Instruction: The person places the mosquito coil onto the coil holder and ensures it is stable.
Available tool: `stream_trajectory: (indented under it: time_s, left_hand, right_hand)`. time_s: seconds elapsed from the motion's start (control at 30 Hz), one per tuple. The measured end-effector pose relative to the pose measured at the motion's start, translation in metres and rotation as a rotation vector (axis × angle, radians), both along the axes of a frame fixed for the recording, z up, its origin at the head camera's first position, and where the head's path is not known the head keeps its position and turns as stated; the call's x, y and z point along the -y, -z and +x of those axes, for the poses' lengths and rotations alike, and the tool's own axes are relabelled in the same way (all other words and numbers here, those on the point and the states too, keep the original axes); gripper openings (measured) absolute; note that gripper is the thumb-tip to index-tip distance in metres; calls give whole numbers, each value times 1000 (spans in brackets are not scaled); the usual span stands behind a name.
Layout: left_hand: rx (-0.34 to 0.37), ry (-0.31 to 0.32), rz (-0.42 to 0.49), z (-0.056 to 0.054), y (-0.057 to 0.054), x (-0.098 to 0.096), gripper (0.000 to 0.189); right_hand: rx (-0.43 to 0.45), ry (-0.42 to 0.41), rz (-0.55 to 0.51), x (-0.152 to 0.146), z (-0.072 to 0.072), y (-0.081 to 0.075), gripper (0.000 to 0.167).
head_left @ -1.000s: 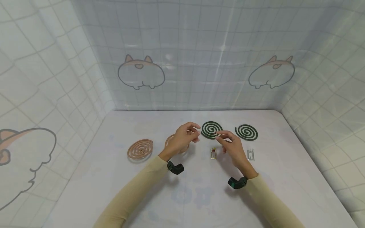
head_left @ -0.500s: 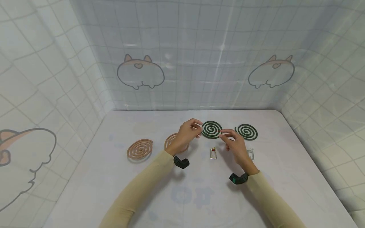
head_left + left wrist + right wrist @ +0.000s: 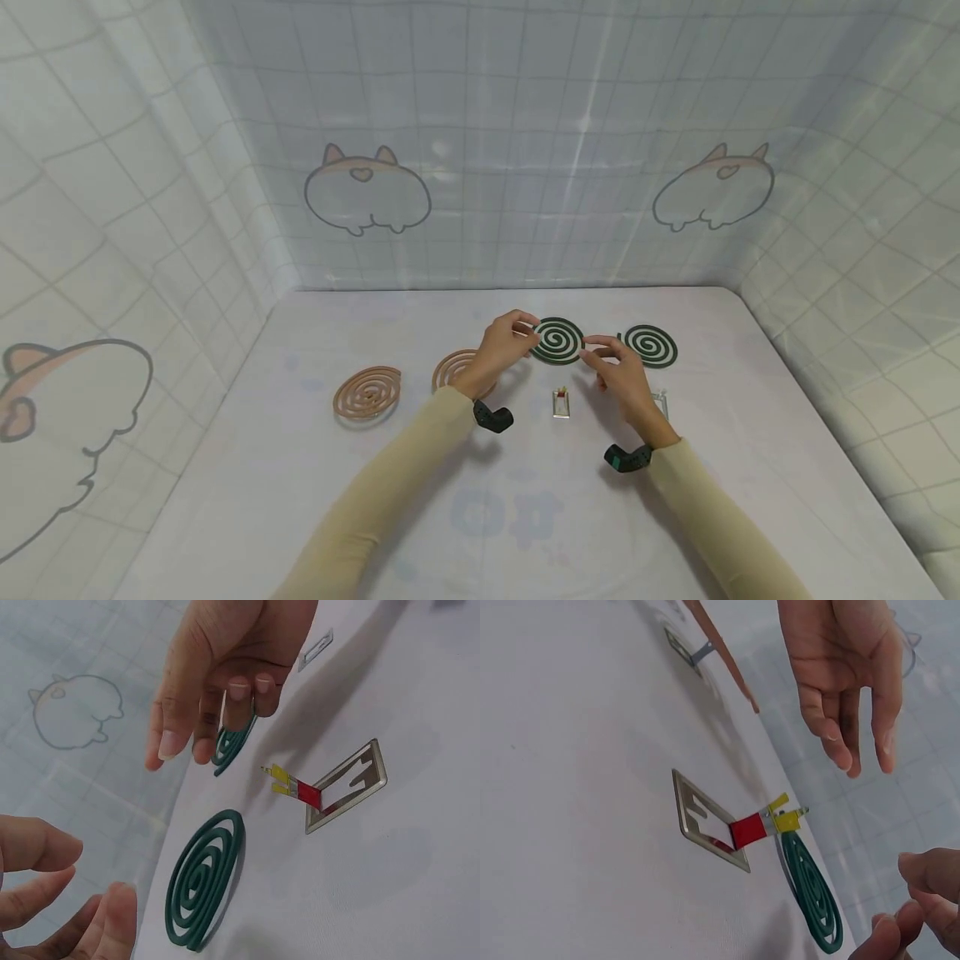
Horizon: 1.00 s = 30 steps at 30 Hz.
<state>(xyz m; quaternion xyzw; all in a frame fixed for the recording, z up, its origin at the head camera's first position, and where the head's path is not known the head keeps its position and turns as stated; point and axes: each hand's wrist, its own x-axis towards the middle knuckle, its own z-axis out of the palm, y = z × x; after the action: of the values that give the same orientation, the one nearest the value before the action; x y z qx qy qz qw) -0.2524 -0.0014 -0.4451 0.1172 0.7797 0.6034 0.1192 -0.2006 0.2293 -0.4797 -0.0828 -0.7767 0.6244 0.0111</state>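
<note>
A dark green mosquito coil [image 3: 557, 338] lies flat on the table between my two hands. My left hand [image 3: 508, 346] hovers at its left edge with loosely bent fingers, and my right hand [image 3: 618, 373] is at its right edge. Both wrist views show the fingers apart from the coil, with nothing held. Just in front of the coil stands a small metal coil stand [image 3: 309, 793] whose red and yellow tab is bent upward. A brown coil [image 3: 452, 358] is partly hidden behind my left hand and forearm.
Another brown coil [image 3: 368, 394] sits raised off the table at the left. To the right lie a second green coil [image 3: 649, 346] and a silver coil stand [image 3: 661, 402], partly covered by my right hand. A tiled-pattern curtain [image 3: 540, 208] rises along the table's back edge.
My left hand has moved right and slightly forward, toward the green coil. My right hand has shifted a little to the right, from over the coil's edge to beside it.
</note>
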Motion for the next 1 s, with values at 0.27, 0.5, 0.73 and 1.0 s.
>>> stream_trajectory:
  time_s: [0.27, 0.5, 0.73, 1.0]
  left_hand:
    - [11, -38, -58, -15, 7, -8, 34]
    - [-4, -58, -184, -24, 9, -14, 32]
    - [-12, -73, -230, -30, 9, -20, 33]
    - [42, -71, -232, -38, 17, -23, 36]
  right_hand:
    - [37, -10, 34, -4, -15, 4, 43]
    - [40, 1, 26, -5, -28, 8, 45]
    - [77, 21, 68, -4, -40, 10, 49]
    - [131, 3, 210, -1, -48, 8, 52]
